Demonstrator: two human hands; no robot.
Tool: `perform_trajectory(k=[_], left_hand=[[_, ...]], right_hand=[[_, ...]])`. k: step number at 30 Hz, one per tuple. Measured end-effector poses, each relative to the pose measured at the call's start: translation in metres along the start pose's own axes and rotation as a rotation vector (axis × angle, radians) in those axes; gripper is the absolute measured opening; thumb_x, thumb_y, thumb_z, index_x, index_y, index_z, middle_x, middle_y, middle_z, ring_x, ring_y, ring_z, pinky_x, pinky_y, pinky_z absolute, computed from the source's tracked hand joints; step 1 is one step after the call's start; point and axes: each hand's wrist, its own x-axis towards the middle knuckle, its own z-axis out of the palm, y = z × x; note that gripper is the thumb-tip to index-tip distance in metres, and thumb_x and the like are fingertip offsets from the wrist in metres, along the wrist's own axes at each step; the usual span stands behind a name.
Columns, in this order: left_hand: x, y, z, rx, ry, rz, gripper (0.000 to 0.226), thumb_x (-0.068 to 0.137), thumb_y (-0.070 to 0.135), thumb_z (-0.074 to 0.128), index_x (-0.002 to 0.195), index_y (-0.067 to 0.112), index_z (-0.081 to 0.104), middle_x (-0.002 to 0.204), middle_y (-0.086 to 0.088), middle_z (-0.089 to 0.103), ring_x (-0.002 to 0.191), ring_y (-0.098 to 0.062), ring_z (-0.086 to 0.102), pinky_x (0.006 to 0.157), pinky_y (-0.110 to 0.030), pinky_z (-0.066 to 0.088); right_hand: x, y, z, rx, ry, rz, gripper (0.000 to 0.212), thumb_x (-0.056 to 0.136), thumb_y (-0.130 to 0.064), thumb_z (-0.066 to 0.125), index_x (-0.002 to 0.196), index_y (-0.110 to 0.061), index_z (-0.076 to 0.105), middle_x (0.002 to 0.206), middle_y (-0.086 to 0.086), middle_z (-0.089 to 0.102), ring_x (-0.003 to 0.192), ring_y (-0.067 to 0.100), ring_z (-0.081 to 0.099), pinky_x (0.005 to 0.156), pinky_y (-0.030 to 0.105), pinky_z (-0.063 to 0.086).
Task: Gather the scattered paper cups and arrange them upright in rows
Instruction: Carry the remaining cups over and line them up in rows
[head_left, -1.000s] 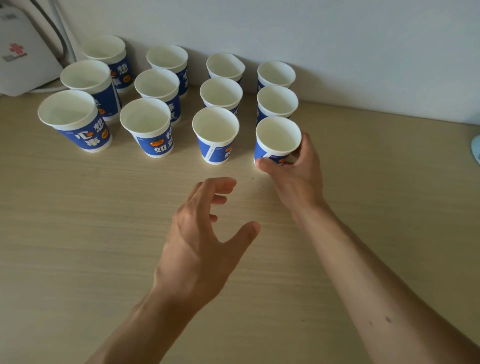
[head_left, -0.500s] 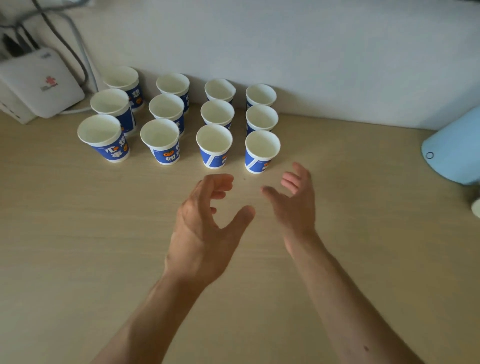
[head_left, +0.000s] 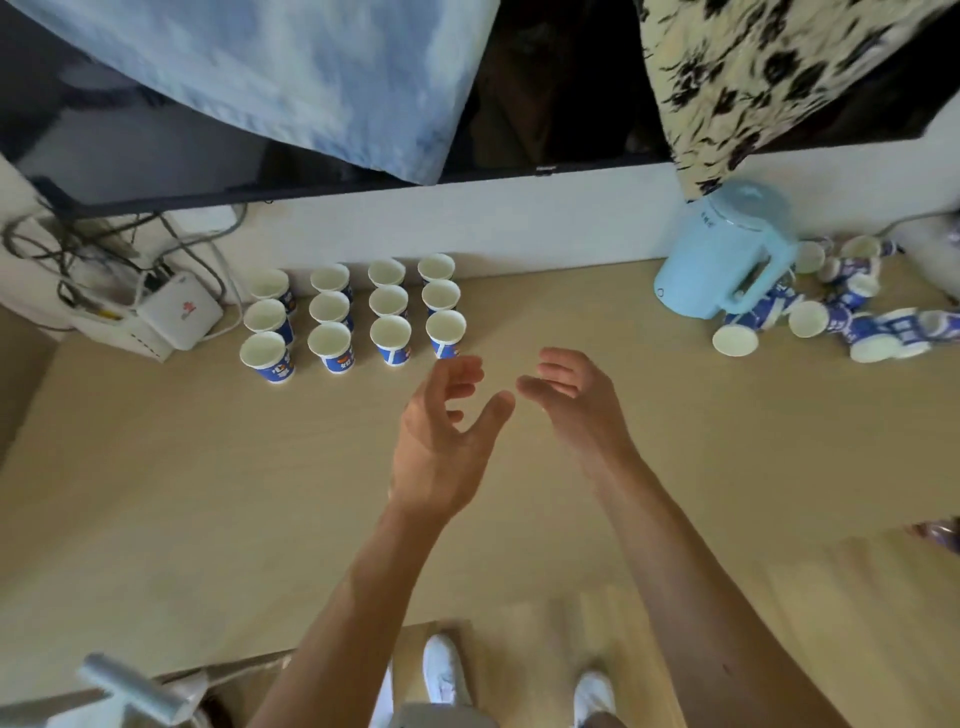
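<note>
Both hands hover over the wooden table (head_left: 208, 493), well to the left of the pale blue jug (head_left: 719, 260). The left hand (head_left: 441, 441) and the right hand (head_left: 576, 400) are empty, with the fingers loosely curved and spread.

The upright cups (head_left: 353, 312) stand farther left of the jug, twelve of them in four files of three. The scattered cups (head_left: 852, 317) lie tumbled on their sides just right of the jug, and a few sit against its foot.

The step in hand looks like fetching the next cup. The right hand is nearer the jug and should go for the closest cup (head_left: 735, 340), which lies just in front of the jug with its mouth toward the camera. It should take the cup round the wall, not by the rim (thin paper probably dents under a hard pinch), and lift it clear without brushing the jug or its handle.

The cup then belongs upright on the jug side of the block, level with an existing row, to begin a fifth file. The left hand could steady the block's nearest cup (head_left: 445, 332) so nothing topples.
</note>
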Motion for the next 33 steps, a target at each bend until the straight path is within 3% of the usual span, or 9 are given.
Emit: perform_trajectory(k=[8,14,21,26,33], left_hand=[[-0.059,0.048,0.068,-0.087,0.005,0.029,0.037,0.076,0.041,0.069,0.11,0.024,0.065,0.108,0.015,0.07,0.099,0.001,0.065,0.083,-0.026,0.053],[-0.097,0.092,0.156,-0.124,-0.03,0.101,0.029,0.077,0.042,0.069,0.104,0.033,0.065,0.104,0.017,0.071,0.096,0.005,0.065,0.072,-0.009,0.047],[-0.123,0.117,0.242,-0.116,-0.118,0.153,0.023,0.083,0.032,0.072,0.104,0.029,0.066,0.106,0.009,0.072,0.095,0.002,0.066,0.071,-0.009,0.049],[-0.106,0.127,0.286,-0.084,-0.153,0.155,0.018,0.089,0.021,0.073,0.105,0.025,0.066,0.107,0.008,0.072,0.093,0.004,0.065,0.07,-0.006,0.048],[-0.053,0.122,0.367,-0.122,-0.219,0.118,0.018,0.09,0.018,0.073,0.107,0.02,0.067,0.107,0.007,0.071,0.092,0.005,0.065,0.069,-0.004,0.047]], right_hand=[[-0.06,0.0,-0.099,0.038,0.014,-0.003,0.045,0.087,-0.019,0.079,0.129,-0.011,0.064,0.126,0.009,0.069,0.115,0.019,0.065,0.104,0.04,0.052],[-0.082,0.012,-0.204,0.119,0.095,-0.032,0.042,0.085,-0.019,0.081,0.124,-0.012,0.067,0.12,0.007,0.07,0.11,0.017,0.067,0.1,0.035,0.053],[-0.086,0.025,-0.298,0.182,0.171,-0.02,0.032,0.087,-0.016,0.079,0.117,-0.014,0.068,0.115,0.005,0.07,0.099,0.01,0.066,0.087,0.027,0.051],[-0.069,0.03,-0.344,0.224,0.232,0.004,0.029,0.087,-0.014,0.077,0.115,-0.012,0.069,0.114,0.006,0.071,0.097,0.008,0.066,0.098,0.036,0.053],[-0.011,0.045,-0.393,0.188,0.28,0.061,0.027,0.088,-0.016,0.077,0.114,-0.015,0.069,0.113,0.003,0.071,0.097,0.006,0.066,0.097,0.036,0.053]])
